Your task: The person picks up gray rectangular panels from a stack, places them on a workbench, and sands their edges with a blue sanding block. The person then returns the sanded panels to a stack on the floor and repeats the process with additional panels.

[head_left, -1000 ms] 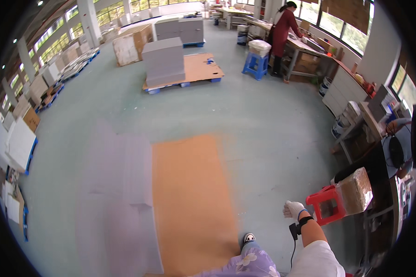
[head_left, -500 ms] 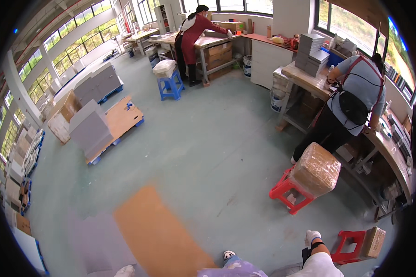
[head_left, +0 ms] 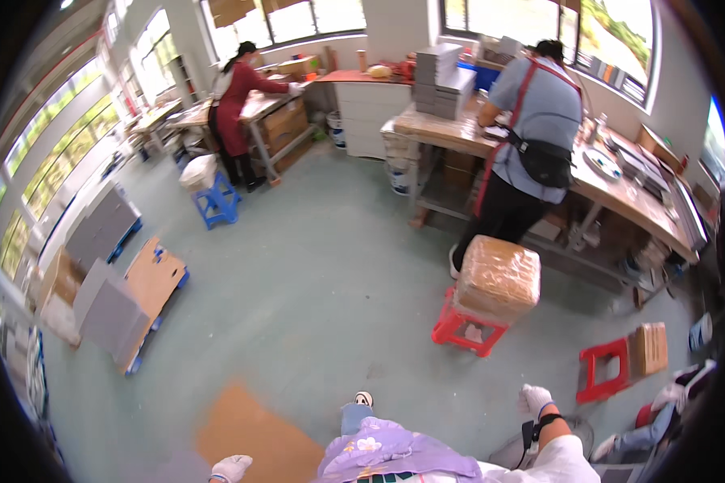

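My right hand (head_left: 534,398) wears a white glove and a black wrist strap. It hangs low at the lower right, holding nothing. My left hand (head_left: 230,467), also in a white glove, shows at the bottom edge above a brown cardboard sheet (head_left: 250,435) and is empty too. My foot (head_left: 363,399) points ahead on the green floor. Nearest my right hand, a red stool (head_left: 459,330) carries a tape-wrapped brown box (head_left: 498,278). A second red stool (head_left: 602,372) with a smaller brown box (head_left: 648,348) stands further right.
A person in a grey shirt (head_left: 532,137) works at a long wooden bench (head_left: 620,193) ahead on the right. Another person in red (head_left: 238,88) stands at a far bench. A blue stool (head_left: 216,205) and pallets with grey boxes (head_left: 109,310) sit left. Someone's legs (head_left: 660,414) lie at the lower right.
The view has swung right and nearer the benches. The pallets slid left, the stool with the wrapped box came to the middle, and my left hand has come into view.
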A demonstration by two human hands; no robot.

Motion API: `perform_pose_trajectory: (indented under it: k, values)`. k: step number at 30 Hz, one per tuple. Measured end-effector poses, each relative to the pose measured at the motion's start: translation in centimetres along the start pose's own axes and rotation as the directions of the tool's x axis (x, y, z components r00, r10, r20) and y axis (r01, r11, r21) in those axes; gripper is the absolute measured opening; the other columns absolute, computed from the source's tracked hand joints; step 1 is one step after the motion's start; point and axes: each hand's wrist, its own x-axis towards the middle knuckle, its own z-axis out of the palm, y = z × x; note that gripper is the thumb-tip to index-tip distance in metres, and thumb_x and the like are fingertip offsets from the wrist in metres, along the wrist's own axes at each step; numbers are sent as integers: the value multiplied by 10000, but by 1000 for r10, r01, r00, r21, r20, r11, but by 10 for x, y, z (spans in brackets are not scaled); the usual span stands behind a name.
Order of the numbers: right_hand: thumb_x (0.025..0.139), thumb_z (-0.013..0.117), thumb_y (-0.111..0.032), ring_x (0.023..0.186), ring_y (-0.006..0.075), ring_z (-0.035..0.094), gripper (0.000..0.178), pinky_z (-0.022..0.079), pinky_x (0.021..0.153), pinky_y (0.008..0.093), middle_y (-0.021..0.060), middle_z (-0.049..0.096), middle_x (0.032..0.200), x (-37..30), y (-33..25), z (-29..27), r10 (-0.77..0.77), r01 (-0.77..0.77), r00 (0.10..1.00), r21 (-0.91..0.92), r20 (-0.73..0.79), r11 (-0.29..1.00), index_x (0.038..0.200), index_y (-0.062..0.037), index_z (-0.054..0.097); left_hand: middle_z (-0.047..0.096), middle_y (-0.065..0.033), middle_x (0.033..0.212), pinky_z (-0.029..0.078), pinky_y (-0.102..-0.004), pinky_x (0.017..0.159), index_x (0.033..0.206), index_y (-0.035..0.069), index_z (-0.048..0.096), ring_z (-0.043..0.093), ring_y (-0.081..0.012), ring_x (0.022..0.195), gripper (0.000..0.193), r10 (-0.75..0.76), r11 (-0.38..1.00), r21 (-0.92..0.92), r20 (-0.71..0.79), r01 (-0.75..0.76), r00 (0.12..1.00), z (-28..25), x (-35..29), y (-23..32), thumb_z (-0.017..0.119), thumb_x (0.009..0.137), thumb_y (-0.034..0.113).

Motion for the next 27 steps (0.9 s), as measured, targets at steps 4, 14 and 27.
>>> perform_pose_trajectory:
  k: [4, 14, 27]
  values:
    - [1005, 410, -292, 828, 308, 741, 411, 583, 776, 406, 147, 759, 899, -12, 61, -3, 103, -109, 954, -7, -281, 994, 978, -8, 707, 628, -77, 1063, 483, -371, 883, 1070, 68, 652, 593, -223, 1011, 390, 454, 747, 519, 60, -417, 889, -81, 119, 56, 496, 1021, 422]
    - [969, 458, -173, 594, 178, 434, 97, 381, 560, 341, -18, 405, 720, -108, 117, 37, 10, -174, 984, 963, 176, 207, 884, -141, 491, 702, -56, 875, 545, -313, 716, 976, 26, 694, 661, -167, 785, 399, 406, 910, 64, 70, -410, 911, -138, 293, 345, 595, 996, 413]
    - [978, 524, -165, 536, 99, 495, 128, 457, 492, 271, -29, 518, 710, -140, 141, -142, 570, 89, 806, 985, -159, 148, 857, -140, 556, 726, -99, 1283, 473, -362, 1067, 1370, 142, 654, 662, -288, 1226, 575, 639, 346, 446, 533, -825, 555, 74, 68, 895, 574, 967, 544]
